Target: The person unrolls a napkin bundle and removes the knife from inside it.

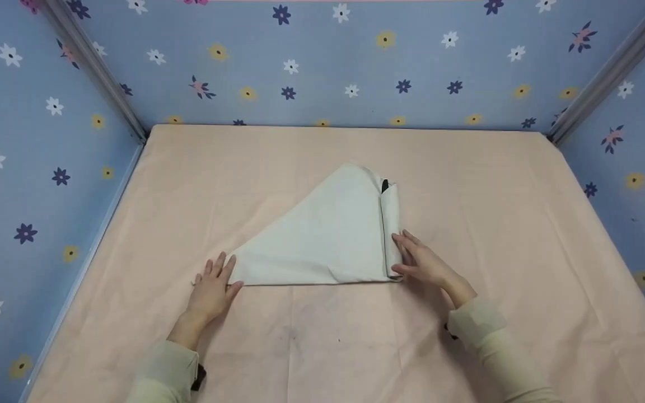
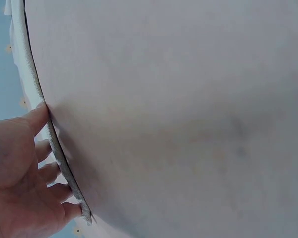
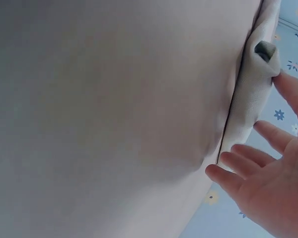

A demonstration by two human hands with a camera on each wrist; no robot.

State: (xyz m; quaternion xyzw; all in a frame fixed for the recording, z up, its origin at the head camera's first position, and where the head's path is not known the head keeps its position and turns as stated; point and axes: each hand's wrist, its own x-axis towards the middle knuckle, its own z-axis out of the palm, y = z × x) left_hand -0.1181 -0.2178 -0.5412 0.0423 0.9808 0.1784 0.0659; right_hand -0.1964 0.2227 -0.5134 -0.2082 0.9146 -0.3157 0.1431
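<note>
On the middle of one peach-coloured, cloth-covered tabletop (image 1: 311,347) lies a single pale, greyish-white piece of folded fabric (image 1: 317,240), with two bare hands at its opposite ends. The fabric makes a lopsided triangle: a nearly straight edge faces the person, a long slope rises from the left corner to a rounded peak, and one narrow rolled band (image 1: 391,229) runs down the right side. A small black patch (image 1: 385,186) shows at the band's far end, and from the right wrist its near end looks like a tube with a dark hollow. The left hand (image 1: 208,296) lies over the tapered left corner, fingers extended and slightly spread, fingertips and thumb touching the fabric without closing round it. The right hand (image 1: 426,263) is loosely bent, its fingertips and thumb against the outer side of the band, not clenched on it. Two pale sleeves (image 1: 160,369) cover the forearms. Three blue panels (image 1: 322,67) printed with white, yellow and purple flowers surround the tabletop, with two grey posts (image 1: 98,70) at the corners.
</note>
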